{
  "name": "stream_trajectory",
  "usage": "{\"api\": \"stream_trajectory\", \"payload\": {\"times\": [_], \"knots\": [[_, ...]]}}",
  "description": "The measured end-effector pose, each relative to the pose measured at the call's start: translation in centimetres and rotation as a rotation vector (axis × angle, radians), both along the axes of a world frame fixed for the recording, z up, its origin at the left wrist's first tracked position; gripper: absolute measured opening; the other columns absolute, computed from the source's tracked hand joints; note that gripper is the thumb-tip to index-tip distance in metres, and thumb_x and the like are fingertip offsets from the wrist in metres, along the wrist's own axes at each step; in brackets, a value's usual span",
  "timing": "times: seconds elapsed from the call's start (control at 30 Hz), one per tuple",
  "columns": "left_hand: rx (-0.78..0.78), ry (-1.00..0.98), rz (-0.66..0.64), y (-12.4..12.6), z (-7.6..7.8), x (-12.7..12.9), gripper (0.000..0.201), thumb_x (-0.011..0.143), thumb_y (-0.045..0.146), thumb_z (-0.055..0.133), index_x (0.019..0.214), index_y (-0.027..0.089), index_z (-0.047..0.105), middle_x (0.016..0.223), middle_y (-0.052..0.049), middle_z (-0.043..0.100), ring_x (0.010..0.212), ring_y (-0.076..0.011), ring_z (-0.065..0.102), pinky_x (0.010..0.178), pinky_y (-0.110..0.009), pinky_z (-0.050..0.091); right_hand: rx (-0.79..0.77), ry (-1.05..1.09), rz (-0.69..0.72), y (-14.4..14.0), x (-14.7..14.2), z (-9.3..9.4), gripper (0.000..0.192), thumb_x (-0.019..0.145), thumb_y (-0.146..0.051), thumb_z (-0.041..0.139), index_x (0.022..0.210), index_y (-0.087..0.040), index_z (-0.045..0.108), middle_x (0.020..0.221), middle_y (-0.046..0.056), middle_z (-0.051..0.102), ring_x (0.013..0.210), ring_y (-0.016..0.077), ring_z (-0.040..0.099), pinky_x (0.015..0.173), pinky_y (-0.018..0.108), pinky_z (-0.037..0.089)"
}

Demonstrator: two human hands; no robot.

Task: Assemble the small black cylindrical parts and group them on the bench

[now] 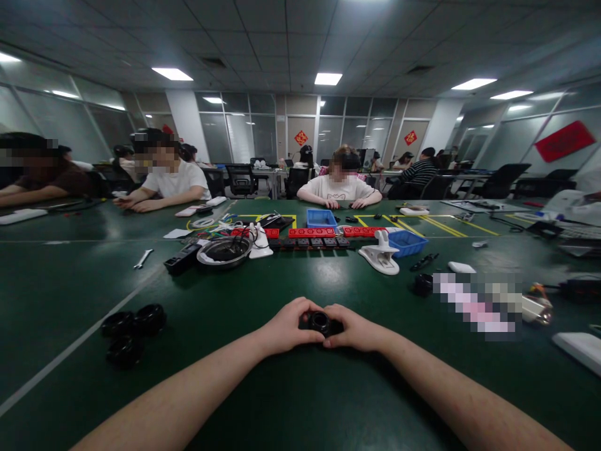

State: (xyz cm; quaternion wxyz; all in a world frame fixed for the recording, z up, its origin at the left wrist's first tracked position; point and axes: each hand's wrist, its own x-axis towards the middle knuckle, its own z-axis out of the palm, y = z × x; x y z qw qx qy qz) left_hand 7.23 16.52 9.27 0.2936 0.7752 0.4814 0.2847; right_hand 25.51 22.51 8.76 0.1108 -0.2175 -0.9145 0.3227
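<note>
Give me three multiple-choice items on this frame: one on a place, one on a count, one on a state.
1. Where do the loose black rings lie?
A. On the person's left
B. On the right
C. In the blue bin

2. How many rings are in that group?
A. One
B. Three
C. Six

3. How is the small black part held?
A. Left hand alone
B. Lying free
C. Between both hands, right hand too

Answers: 1 A, they lie on the green table beside the left forearm. 2 B, three show. 3 C, fingers of both hands close on it.

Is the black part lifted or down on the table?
Cannot tell: both hands clasp the black part low over the table, hiding its underside.
</note>
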Motion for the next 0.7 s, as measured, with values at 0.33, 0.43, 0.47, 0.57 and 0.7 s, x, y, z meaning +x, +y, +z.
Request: {"api": "stream_trajectory", "payload": {"times": [0.33, 0.43, 0.47, 0.57, 0.7], "knots": [[-0.019, 0.024, 0.065, -0.5, 0.3, 0.6, 0.040, 0.059, 0.039, 0.065, 0.091, 0.019, 0.052, 0.085, 0.000, 0.046, 0.073, -0.0141, 0.044, 0.062, -0.024, 0.037, 0.012, -0.010, -0.110, 0.0, -0.3, -0.7, 0.033, 0.057, -0.036, 0.068, 0.079, -0.015, 0.054, 0.076, 0.000, 0.051, 0.070, 0.0147, 0.046, 0.059, 0.023, 0.035], [-0.002, 0.030, 0.177, -0.9, 0.0, 1.4, 0.037, 0.058, 0.037, 0.066, 0.087, 0.019, 0.051, 0.084, 0.000, 0.046, 0.073, -0.0145, 0.045, 0.063, -0.025, 0.038, 0.132, -0.065, -0.274, -0.7, -0.8, -1.3, 0.037, 0.052, -0.041, 0.068, 0.072, -0.016, 0.050, 0.071, -0.001, 0.050, 0.064, 0.0137, 0.045, 0.053, 0.022, 0.031], [0.012, 0.035, 0.229, -1.1, -0.1, 1.6, 0.036, 0.059, 0.036, 0.065, 0.087, 0.019, 0.051, 0.084, 0.000, 0.046, 0.074, -0.0151, 0.045, 0.063, -0.025, 0.038, 0.198, -0.089, -0.339, -1.0, -1.0, -1.5, 0.037, 0.053, -0.042, 0.067, 0.071, -0.016, 0.049, 0.070, 0.000, 0.050, 0.064, 0.0141, 0.045, 0.053, 0.023, 0.030], [0.056, 0.041, 0.328, -1.2, -0.4, 2.1, 0.035, 0.059, 0.035, 0.065, 0.087, 0.018, 0.051, 0.085, -0.002, 0.047, 0.077, -0.0170, 0.046, 0.065, -0.027, 0.038, 0.377, -0.152, -0.463, -2.0, -1.6, -1.7, 0.034, 0.058, -0.044, 0.061, 0.072, -0.016, 0.050, 0.070, 0.002, 0.052, 0.067, 0.0170, 0.046, 0.058, 0.027, 0.030], [0.045, 0.003, 0.255, -0.9, -0.4, 1.7, 0.036, 0.060, 0.035, 0.065, 0.089, 0.018, 0.051, 0.086, -0.001, 0.047, 0.076, -0.0158, 0.045, 0.065, -0.026, 0.038, 0.389, -0.101, -0.436, -2.4, -1.6, -1.3, 0.042, 0.058, -0.051, 0.060, 0.080, -0.016, 0.052, 0.080, 0.005, 0.053, 0.076, 0.0207, 0.046, 0.066, 0.031, 0.032]]}}
